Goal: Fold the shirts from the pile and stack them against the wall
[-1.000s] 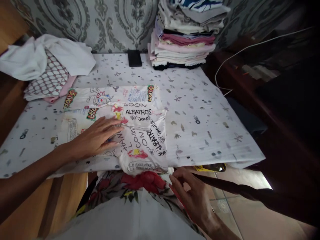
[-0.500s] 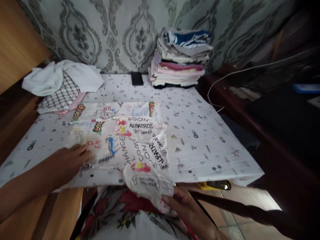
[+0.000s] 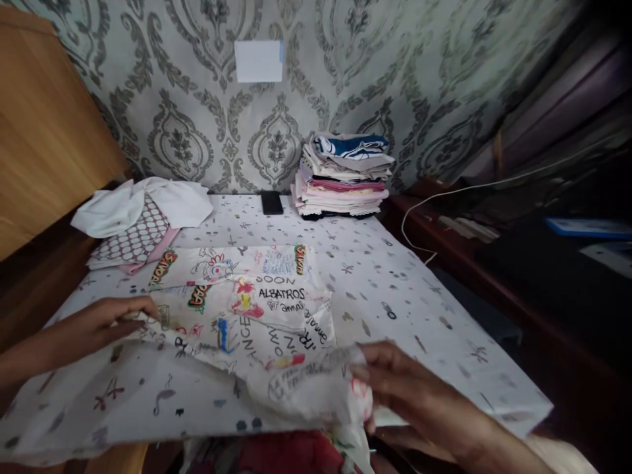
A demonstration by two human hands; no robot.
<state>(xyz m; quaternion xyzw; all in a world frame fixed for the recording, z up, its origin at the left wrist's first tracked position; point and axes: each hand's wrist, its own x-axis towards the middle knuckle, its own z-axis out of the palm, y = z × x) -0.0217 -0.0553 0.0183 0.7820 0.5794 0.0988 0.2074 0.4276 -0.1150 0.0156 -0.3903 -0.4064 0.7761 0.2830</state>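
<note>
A white garment [image 3: 281, 299] with printed words and coloured drawings lies partly spread on the patterned white cloth of the table [image 3: 395, 342]. Its near edge is lifted off the surface between my two hands. My left hand [image 3: 121, 316] pinches the near left corner. At the near right, my right hand [image 3: 395, 378] grips the bunched, raised end between thumb and fingers. The far part of the garment rests flat with a few wrinkles.
Folded clothes [image 3: 343, 178] are stacked at the back, beside a black phone [image 3: 271, 203]. White and patterned fabric [image 3: 133, 220] lies heaped at the back left. A white cable [image 3: 474, 184] runs along the right. A wooden panel [image 3: 44, 125] stands at the left.
The view has tilted up. My left hand has taken hold of the garment's near left corner and lifted it. My right hand has raised its end above the table edge.
</note>
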